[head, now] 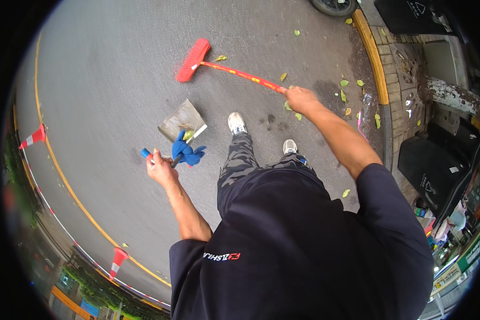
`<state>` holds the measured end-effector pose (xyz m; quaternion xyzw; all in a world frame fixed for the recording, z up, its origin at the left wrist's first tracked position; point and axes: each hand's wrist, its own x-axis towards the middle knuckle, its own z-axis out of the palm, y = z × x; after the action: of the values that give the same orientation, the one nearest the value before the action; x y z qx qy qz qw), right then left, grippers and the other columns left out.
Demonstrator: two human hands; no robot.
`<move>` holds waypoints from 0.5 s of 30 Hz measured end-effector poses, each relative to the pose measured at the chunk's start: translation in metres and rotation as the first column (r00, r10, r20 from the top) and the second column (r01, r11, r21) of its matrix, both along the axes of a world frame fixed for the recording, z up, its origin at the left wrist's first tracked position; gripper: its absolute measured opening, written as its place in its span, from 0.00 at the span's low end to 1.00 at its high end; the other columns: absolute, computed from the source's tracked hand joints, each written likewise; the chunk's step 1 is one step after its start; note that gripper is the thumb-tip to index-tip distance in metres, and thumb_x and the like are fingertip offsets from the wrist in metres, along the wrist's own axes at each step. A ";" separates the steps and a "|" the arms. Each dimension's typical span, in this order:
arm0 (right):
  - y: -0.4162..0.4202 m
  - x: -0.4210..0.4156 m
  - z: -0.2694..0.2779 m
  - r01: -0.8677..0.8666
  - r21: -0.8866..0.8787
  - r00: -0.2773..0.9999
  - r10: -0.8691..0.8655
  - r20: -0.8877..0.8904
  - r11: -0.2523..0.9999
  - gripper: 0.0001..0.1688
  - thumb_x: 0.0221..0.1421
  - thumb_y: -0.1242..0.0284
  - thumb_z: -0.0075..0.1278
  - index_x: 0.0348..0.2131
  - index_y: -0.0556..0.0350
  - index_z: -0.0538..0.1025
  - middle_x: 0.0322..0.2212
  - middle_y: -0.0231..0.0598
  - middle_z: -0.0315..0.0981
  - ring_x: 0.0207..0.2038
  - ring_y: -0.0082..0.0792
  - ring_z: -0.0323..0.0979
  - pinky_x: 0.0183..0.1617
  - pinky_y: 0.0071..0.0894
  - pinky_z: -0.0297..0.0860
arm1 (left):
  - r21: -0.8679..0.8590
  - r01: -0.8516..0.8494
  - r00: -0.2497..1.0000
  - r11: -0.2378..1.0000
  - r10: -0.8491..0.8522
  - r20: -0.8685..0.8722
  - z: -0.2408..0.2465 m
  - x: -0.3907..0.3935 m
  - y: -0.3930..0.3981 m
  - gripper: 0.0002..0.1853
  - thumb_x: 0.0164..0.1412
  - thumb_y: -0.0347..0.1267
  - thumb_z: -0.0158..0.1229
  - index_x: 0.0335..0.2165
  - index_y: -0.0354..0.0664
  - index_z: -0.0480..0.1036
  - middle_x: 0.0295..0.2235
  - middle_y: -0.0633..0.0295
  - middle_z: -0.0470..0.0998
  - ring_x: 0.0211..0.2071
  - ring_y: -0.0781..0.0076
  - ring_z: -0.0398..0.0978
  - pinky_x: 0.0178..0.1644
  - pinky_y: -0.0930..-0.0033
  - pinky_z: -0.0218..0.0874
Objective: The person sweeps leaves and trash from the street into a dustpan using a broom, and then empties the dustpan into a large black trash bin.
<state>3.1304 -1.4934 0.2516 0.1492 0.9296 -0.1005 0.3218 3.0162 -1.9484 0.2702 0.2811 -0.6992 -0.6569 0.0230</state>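
Observation:
My right hand (302, 100) grips the red handle (244, 75) of a broom. Its red bristle head (193, 60) is at the far end, over the asphalt beyond my feet. On the other side, my left hand (163, 168) is closed around the blue-and-red grip (147, 154) of a dustpan handle. A blue glove (187, 151) hangs at that handle, just beside my fingers, and covers part of the pan. The metal dustpan (184, 116) holds a yellow-green leaf (188, 135) and some litter. One more leaf (221, 58) lies right by the broom head.
Fallen leaves (343, 96) dot the road towards a yellow-edged kerb (371, 56). Past it stand black bins (432, 168) and a tree trunk (452, 96). Traffic cones (119, 260) with a striped barrier line run along the left. A vehicle wheel (336, 6) shows at the top.

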 end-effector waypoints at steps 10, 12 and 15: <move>0.183 0.409 0.159 -0.012 0.233 0.919 -0.081 0.386 0.972 0.29 0.54 0.72 0.41 0.56 0.32 0.63 0.32 0.49 0.76 0.35 0.51 0.75 0.40 0.48 0.71 | -0.095 -0.043 0.994 0.995 0.033 -0.102 0.026 0.142 0.038 0.11 0.57 0.33 0.57 0.25 0.39 0.65 0.10 0.65 0.64 0.10 0.76 0.62 0.16 0.71 0.56; 0.213 0.483 0.173 0.018 0.311 0.874 -0.166 0.458 0.950 0.28 0.55 0.71 0.41 0.56 0.34 0.64 0.33 0.50 0.76 0.37 0.50 0.75 0.41 0.47 0.71 | -0.096 -0.069 0.990 0.993 0.056 -0.130 0.034 0.171 0.054 0.11 0.58 0.32 0.57 0.24 0.40 0.64 0.10 0.66 0.62 0.10 0.76 0.62 0.16 0.72 0.56; 0.235 0.563 0.188 0.056 0.385 0.818 -0.263 0.511 0.921 0.28 0.56 0.70 0.41 0.57 0.36 0.64 0.34 0.50 0.76 0.38 0.50 0.75 0.42 0.46 0.71 | -0.020 -0.072 0.984 0.997 0.068 -0.162 0.039 0.210 0.065 0.11 0.58 0.31 0.56 0.25 0.42 0.63 0.10 0.68 0.59 0.10 0.79 0.58 0.16 0.72 0.57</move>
<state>3.6931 -1.2583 0.4400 0.3055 0.7827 0.0881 0.5351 3.2263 -1.8836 0.3094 0.2512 -0.6930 -0.6674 0.1062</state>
